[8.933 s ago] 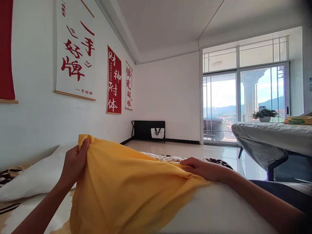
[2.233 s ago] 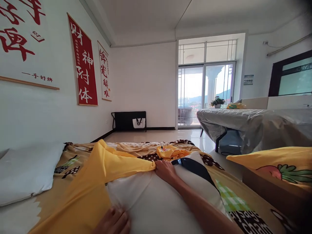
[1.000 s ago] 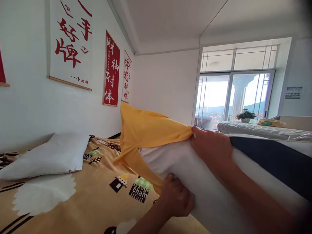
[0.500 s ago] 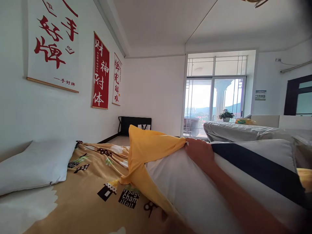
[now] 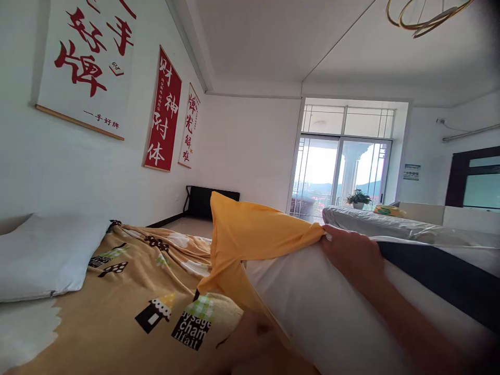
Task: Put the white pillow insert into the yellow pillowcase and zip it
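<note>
My right hand (image 5: 353,255) is closed on the upper edge of a yellow pillowcase (image 5: 250,229). The case is pulled partly over a white pillow (image 5: 297,291), which has a dark navy band (image 5: 429,271) towards its right end. The far corner of the case stands up loose and pointed. Low in the view, my left hand (image 5: 252,333) is dim and partly cut off, its fingers closed at the lower edge of the pillowcase. Beneath lies a tan patterned blanket (image 5: 105,323).
A white pillow (image 5: 50,260) lies on the blanket at left. Beyond stand a plastic-covered piece of furniture (image 5: 363,221), a potted plant (image 5: 358,198) and a yellow packet (image 5: 388,210). A black folded item (image 5: 209,203) leans by the far wall. Scrolls hang at left.
My right hand has moved right along the pillow, drawing the pillowcase's upper edge with it. The left hand shows more at the lower edge. The view has tilted slightly.
</note>
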Demonstrator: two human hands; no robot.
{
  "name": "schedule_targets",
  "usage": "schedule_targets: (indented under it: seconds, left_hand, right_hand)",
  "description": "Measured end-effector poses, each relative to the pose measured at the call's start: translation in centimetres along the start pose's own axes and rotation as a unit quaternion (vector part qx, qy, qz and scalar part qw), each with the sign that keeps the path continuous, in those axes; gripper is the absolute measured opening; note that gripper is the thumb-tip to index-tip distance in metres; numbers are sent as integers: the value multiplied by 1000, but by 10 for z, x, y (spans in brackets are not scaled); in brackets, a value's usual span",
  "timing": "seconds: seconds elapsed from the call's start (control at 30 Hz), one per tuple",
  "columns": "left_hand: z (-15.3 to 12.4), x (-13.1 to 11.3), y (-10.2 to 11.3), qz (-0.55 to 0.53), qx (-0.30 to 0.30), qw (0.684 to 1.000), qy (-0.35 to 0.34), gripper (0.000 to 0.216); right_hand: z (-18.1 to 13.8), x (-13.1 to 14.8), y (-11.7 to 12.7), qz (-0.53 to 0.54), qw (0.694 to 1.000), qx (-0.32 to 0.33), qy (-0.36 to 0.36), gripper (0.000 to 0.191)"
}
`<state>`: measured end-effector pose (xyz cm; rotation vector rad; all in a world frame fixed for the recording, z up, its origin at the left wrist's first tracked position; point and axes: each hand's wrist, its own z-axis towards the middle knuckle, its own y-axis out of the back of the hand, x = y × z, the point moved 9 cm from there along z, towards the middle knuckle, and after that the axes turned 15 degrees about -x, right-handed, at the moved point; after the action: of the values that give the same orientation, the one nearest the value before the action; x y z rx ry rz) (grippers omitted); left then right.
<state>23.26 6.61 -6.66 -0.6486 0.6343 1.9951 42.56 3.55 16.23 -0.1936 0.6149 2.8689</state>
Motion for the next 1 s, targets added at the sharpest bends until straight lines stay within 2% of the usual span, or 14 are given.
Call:
schedule_targets:
  seconds: [0.1,0.17,0.23,0.27,0.33,0.43,0.53,0.63,0.8,0.87,0.93,1.0]
  left_hand:
    - [43,33,79,-9,-129,989,68,38]
    - [71,49,135,18,-264,959,98,41]
    - [95,53,163,21,-314,944,101,64]
    - [105,53,168,12,-311,945,106,69]
    - [117,50,164,-9,-273,954,122,65]
    - [116,43,158,-16,-267,953,143,56]
    - [104,42,155,-47,-282,945,157,54]
    - [89,52,157,-111,-283,934,186,57]
    - [69,82,165,-208,-272,890,301,61]
    - [62,92,166,-249,-279,863,340,59]
    - [57,98,167,-277,-285,845,357,55]
    - [54,98,166,-292,-284,841,356,53]
  right_hand:
    - [-19,-15,-24,16,1000,10,1,28]
    - [-31,-20,-31,37,999,-21,2,29]
    - [-38,-24,-33,74,995,-61,-4,30]
    - [-41,-27,-34,93,993,-78,-10,30]
    - [-42,-35,-37,126,987,-101,-19,30]
    - [-44,-46,-46,157,982,-99,-17,29]
    - [-52,-46,-62,161,985,-54,0,28]
    - [-60,-34,-77,153,987,-7,41,30]
    - [-56,-33,-96,175,976,86,95,34]
    - [-51,-39,-97,203,961,139,126,40]
    - [-45,-37,-88,254,934,191,163,49]
    - [-32,-26,-65,314,916,186,165,56]
